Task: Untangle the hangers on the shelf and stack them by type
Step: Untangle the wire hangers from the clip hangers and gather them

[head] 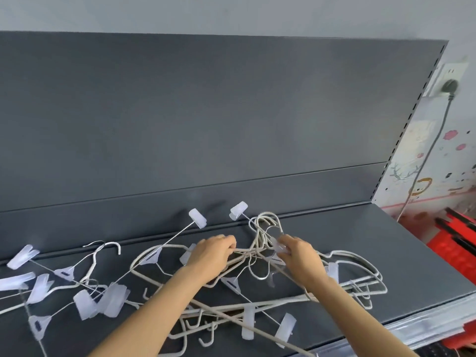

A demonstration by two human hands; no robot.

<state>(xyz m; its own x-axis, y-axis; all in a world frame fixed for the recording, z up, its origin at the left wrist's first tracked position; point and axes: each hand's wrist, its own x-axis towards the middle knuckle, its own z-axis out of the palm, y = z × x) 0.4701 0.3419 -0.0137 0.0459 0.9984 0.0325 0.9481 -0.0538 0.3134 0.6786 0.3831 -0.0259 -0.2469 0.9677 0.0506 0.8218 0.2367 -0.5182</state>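
A tangle of white hangers (226,313) sprawls across the dark grey shelf (360,240). Two kinds are mixed: plain white wire hangers (360,269) and thin metal clip hangers with translucent clips (85,304). My left hand (213,253) grips a bunch of white hanger necks in the middle of the tangle. My right hand (298,256) pinches a translucent clip (277,245) just below the cluster of hooks (265,222) that rises toward the back panel. The hands are close together.
The shelf's dark back panel (206,112) rises right behind the tangle. More clip hangers lie at the left end of the shelf. A red basket (453,243) stands beyond the right end, under a wall socket with a grey cable (435,140).
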